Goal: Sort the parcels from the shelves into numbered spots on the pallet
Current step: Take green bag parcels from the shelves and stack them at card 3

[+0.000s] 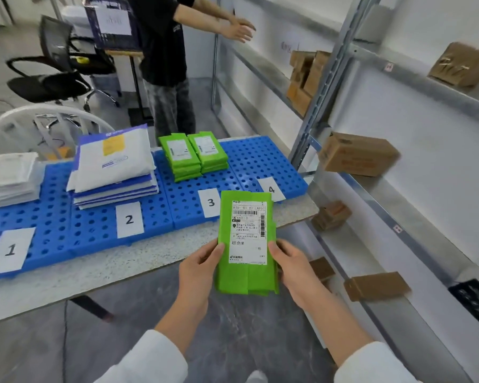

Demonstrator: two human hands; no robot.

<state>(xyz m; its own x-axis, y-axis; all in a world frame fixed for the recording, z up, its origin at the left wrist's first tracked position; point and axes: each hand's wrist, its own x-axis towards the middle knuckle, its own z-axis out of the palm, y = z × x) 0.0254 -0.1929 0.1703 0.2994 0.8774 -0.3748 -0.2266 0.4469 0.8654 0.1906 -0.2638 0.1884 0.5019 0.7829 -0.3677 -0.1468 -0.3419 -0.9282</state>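
I hold a flat green parcel with a white shipping label upright in front of me, just off the table's near edge. My left hand grips its left side and my right hand grips its right side, thumbs on the front. The blue perforated pallet lies on the table with paper labels 1, 2, 3 and 4. Two stacks of green parcels sit behind label 3. White and blue mailers are piled behind label 2, white padded ones behind label 1.
Metal shelves run along the right with several brown cardboard boxes on different levels. Another person in dark clothes stands behind the table, arms stretched toward the shelf. An office chair and a white chair stand at the back left.
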